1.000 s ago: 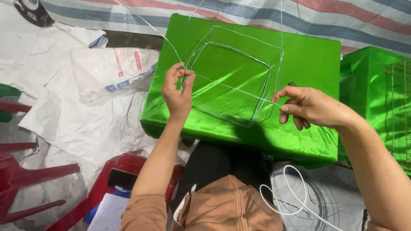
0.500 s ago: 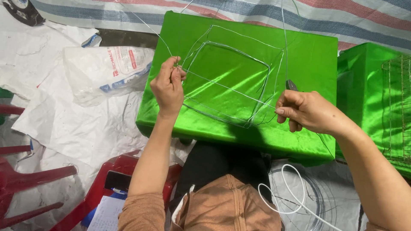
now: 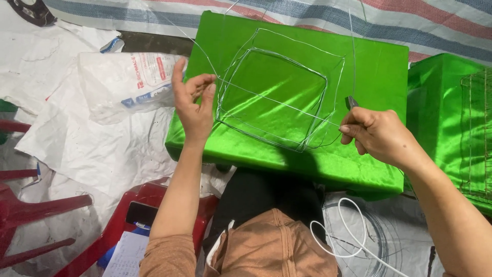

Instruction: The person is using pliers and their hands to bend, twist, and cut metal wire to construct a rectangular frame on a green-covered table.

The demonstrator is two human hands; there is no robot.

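Note:
A thin wire frame (image 3: 279, 95) made of nested squares hangs over a box covered in shiny green fabric (image 3: 369, 66). My left hand (image 3: 192, 105) pinches the frame's left corner between thumb and fingers. My right hand (image 3: 376, 134) is closed around a small dark tool (image 3: 351, 102) and holds the frame's right corner. A straight wire runs across the frame from one hand to the other. Loose wire ends rise toward the top edge of the view.
A second green-covered box (image 3: 441, 102) with a wire grid (image 3: 476, 133) on it stands at the right. White plastic sacks (image 3: 102, 133) lie at the left, red plastic stools (image 3: 128, 205) at the lower left. A white cable loop (image 3: 343, 231) lies below the box.
My left hand has risen and shifted left along the frame's corner, its fingers now more spread. My right hand has stayed at the right corner.

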